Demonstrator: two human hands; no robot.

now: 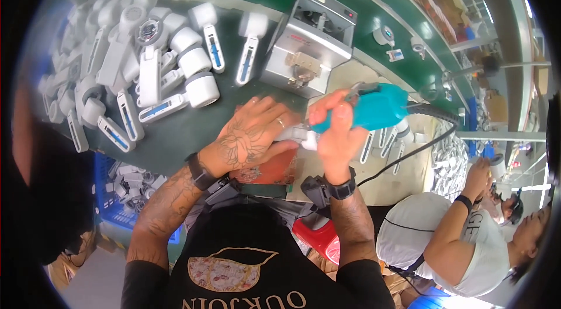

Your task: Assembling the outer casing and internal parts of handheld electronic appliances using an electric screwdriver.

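Note:
My right hand (336, 133) is wrapped round a teal electric screwdriver (381, 105), its black cable running off to the right. The screwdriver's front end points left toward a white plastic part (304, 136) between my hands. My left hand (251, 133) grips this part, thumb below and fingers above; much of it is hidden and slightly blurred. Beneath my left hand lies an orange-red pad (270, 171) on the bench. Just beyond my hands stands a grey metal machine (310, 40) with an open top.
Many white round-headed handled devices (149, 69) are heaped at the left. More white parts (385, 142) lie at the right beside a loop of black cable (429, 144). A blue basket of parts (108, 201) sits at lower left. A co-worker (461, 239) is close on the right.

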